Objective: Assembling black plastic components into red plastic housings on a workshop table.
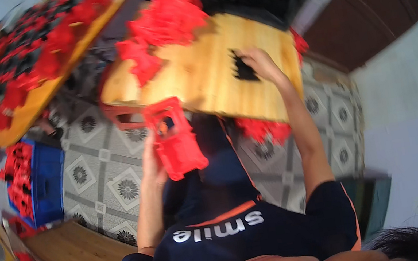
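At the near edge of the desk [200,69], a red plastic frame [185,153] is held by its side in the left hand [152,160]. Well apart from it, black toothed pieces [245,72] on the desk's right part are reached by the right hand [259,62]; whether any is gripped cannot be told. Red parts [168,18] are heaped at the desk's far left.

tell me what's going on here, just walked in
A person's left hand has a red openwork piece in its grip, held up in front of the near edge of a wooden table. The right hand is at a black, jagged-edged item on that table; blur hides whether it is gripped. A red heap lies toward the table's far left.
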Demonstrator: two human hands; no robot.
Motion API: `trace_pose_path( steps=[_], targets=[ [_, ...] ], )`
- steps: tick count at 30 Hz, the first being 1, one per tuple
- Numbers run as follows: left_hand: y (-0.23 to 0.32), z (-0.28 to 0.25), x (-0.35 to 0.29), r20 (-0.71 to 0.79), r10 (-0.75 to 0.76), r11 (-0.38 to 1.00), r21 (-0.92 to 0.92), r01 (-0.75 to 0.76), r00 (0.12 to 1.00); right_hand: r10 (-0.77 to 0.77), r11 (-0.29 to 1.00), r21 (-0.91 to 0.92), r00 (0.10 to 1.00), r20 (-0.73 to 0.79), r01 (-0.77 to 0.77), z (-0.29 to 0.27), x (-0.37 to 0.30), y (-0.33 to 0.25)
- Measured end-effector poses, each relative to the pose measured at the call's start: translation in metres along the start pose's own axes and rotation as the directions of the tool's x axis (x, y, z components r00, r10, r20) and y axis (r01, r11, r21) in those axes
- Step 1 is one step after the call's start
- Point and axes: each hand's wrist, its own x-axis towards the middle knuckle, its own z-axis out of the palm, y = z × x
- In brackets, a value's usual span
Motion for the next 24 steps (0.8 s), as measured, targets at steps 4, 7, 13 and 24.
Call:
trace_pose_path(
  steps=[4,7,13,24],
  targets=[
    [-0.004,-0.012,-0.004,-0.043,-0.027,0.998,-0.05,0.025,0.999,0.12,0.982,0.148,0.993,-0.008,-0.118,-0.005,-0.032,0.017],
    [0.002,0.0,-0.006,0.04,0.154,0.987,-0.044,-0.152,0.987,0.226,0.955,0.213,0.972,-0.071,-0.206,-0.002,-0.063,0.03],
    [0.026,0.018,-0.002,-0.032,0.384,0.923,-0.019,-0.385,0.923,0.369,0.764,0.592,0.926,-0.074,-0.257,-0.014,-0.054,-0.164],
    [0.004,0.016,0.02,0.155,0.362,0.924,0.075,-0.376,0.919,-0.025,0.982,0.165,0.927,-0.374,0.094,0.038,-0.067,-0.271]
  ],
)
